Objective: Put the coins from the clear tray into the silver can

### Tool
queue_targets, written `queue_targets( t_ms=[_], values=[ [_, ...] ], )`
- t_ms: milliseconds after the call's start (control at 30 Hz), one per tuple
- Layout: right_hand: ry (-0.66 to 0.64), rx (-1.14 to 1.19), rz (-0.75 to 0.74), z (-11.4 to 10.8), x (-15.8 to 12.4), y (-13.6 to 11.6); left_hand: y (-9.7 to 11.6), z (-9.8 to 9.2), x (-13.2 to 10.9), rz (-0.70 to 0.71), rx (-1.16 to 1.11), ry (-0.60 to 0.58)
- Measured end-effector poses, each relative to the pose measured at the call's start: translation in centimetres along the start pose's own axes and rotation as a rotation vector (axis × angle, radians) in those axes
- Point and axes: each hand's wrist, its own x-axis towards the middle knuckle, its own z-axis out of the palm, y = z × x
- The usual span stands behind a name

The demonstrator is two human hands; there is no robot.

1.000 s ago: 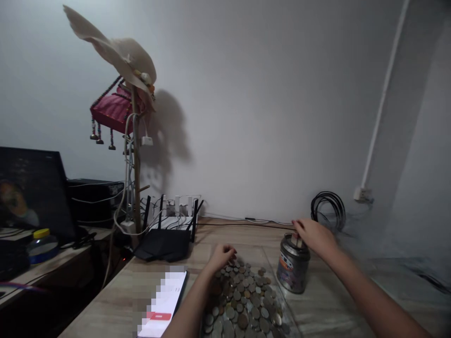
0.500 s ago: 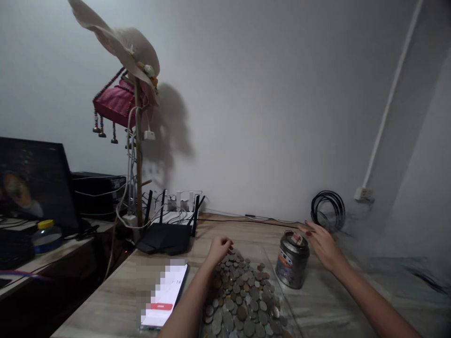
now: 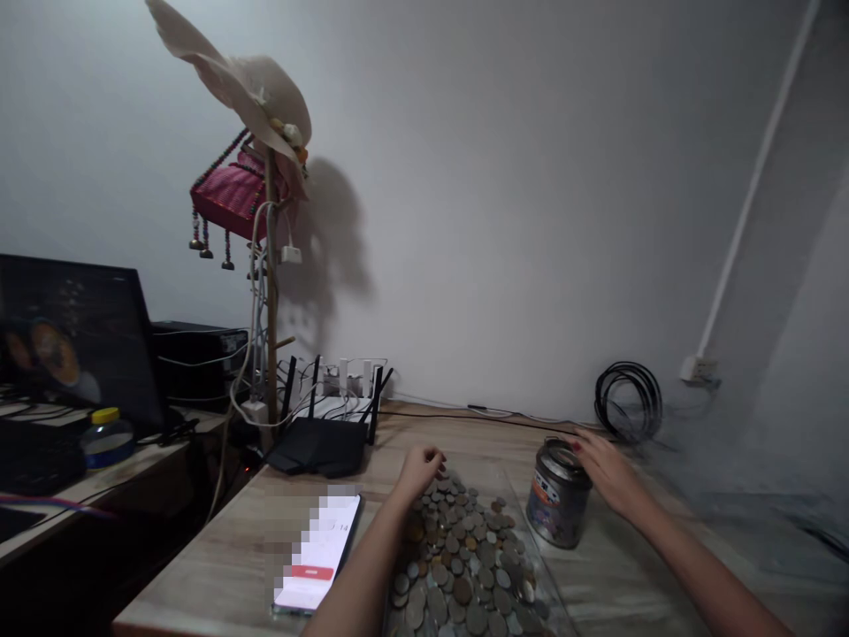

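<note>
A heap of mixed silver and brown coins (image 3: 457,566) is spread on a clear plastic sheet on the table. At the heap's far left edge is my left hand (image 3: 419,471), its fingers curled in; whatever they may hold is hidden. To the right of the coins stands a round metal can (image 3: 559,500), upright, with a printed label. My right hand (image 3: 605,469) is at the can's right rim, fingers stretched out and fingertips over its top. Something brownish shows at the can's mouth, too small to make out.
A phone (image 3: 318,557) with a lit, partly blurred screen lies left of my left forearm. Behind it sits a black router (image 3: 319,447) with upright antennas. A coil of black cable (image 3: 629,402) rests by the wall. A monitor (image 3: 76,341) and yellow-capped jar (image 3: 107,438) stand at left.
The view has turned slightly left. My right hand has come closer over the can's top, and a small reddish thing at its mouth no longer shows. My left hand stays curled by the coins.
</note>
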Motion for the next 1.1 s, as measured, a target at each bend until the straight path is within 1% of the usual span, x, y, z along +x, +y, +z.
queue_targets(
  t_ms=[33, 167, 233, 367, 400, 467, 500, 533, 567, 633, 667, 733, 767, 833, 900, 1000, 1100],
  values=[
    [0.014, -0.007, 0.004, 0.0, 0.0, -0.1, 0.0, 0.0, 0.0, 0.004, 0.005, 0.003],
    [-0.022, -0.031, 0.024, 0.2, 0.0, -0.6, -0.1, -0.1, 0.1, 0.013, 0.041, 0.011],
    [-0.008, -0.065, 0.049, 0.2, 0.0, -0.9, -0.2, -0.2, 0.1, 0.015, 0.071, 0.008],
    [-0.009, -0.165, 0.157, -0.6, 0.1, -1.8, -0.4, -0.3, 0.1, 0.023, 0.154, -0.003],
    [0.015, -0.177, 0.161, -0.9, 0.1, -2.3, -0.5, -0.3, 0.1, 0.026, 0.18, -0.008],
    [0.089, -0.147, 0.106, -1.4, 0.0, -3.9, -0.6, -0.3, -0.1, 0.035, 0.237, -0.028],
    [0.1, -0.101, 0.051, -1.4, -0.2, -5.0, -0.6, -0.3, -0.2, 0.041, 0.267, -0.044],
    [0.067, -0.034, -0.016, -1.2, -0.5, -6.3, -0.7, -0.2, -0.3, 0.046, 0.296, -0.065],
    [-0.009, 0.046, -0.086, -0.7, -0.9, -7.6, -0.7, -0.2, -0.4, 0.05, 0.323, -0.09],
    [-0.287, 0.202, -0.208, 0.9, -1.9, -10.2, -0.8, -0.1, -0.6, 0.053, 0.372, -0.139],
    [-0.419, 0.256, -0.244, 2.0, -2.4, -11.3, -0.9, 0.0, -0.7, 0.052, 0.393, -0.158],
    [-0.599, 0.301, -0.216, 4.3, -3.3, -13.0, -0.9, 0.1, -0.7, 0.051, 0.434, -0.18],
    [-0.651, 0.299, -0.182, 5.4, -3.5, -13.5, -0.8, 0.1, -0.8, 0.051, 0.454, -0.184],
    [-0.698, 0.271, -0.113, 7.0, -3.8, -14.2, -0.6, 0.0, -0.8, 0.054, 0.492, -0.19],
    [-0.694, 0.239, -0.09, 7.9, -3.8, -14.5, -0.4, 0.0, -0.8, 0.058, 0.526, -0.194],
    [-0.675, 0.206, -0.126, 7.8, -3.4, -14.3, -0.1, 0.0, -0.9, 0.063, 0.564, -0.199],
    [-0.716, 0.24, -0.199, 7.2, -3.0, -13.7, -0.2, 0.1, -0.9, 0.068, 0.581, -0.209]
  ],
)
